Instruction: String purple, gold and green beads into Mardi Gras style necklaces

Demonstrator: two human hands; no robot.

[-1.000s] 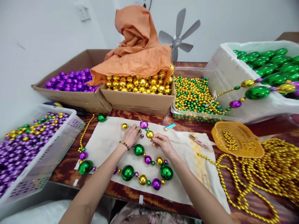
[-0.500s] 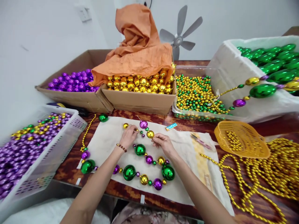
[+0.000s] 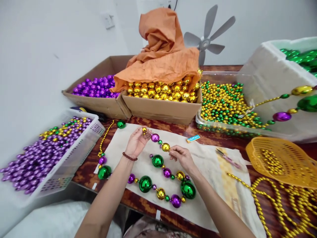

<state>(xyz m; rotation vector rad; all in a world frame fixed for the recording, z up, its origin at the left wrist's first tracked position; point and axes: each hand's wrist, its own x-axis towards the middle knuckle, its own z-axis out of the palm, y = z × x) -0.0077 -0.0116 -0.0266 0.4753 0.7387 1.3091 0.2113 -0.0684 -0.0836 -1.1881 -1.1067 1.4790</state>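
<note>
Between finger and thumb, my left hand (image 3: 136,141) pinches a small gold bead (image 3: 144,131) at the upper left of the white cloth (image 3: 205,198). My right hand (image 3: 182,156) grips the right end of a short strung row, beside its larger gold ball (image 3: 165,147). That row also has a purple ball (image 3: 155,137) and a small green bead (image 3: 160,142); a thin needle or wire seems to reach from the purple ball toward my left fingers. Below my hands lies a curved strand with green balls (image 3: 145,183), purple balls (image 3: 175,200) and gold balls.
Behind the cloth stand cardboard boxes (image 3: 160,109) of purple and gold balls, partly under orange fabric (image 3: 160,66). A white basket (image 3: 61,158) is left. Scissors (image 3: 229,158), a yellow basket (image 3: 284,175) and gold bead strands (image 3: 277,205) are right.
My left hand has lifted off the cloth with a small gold bead in its fingers. The view has turned left, so things appear farther right. My right hand keeps its grip beside the gold ball.
</note>
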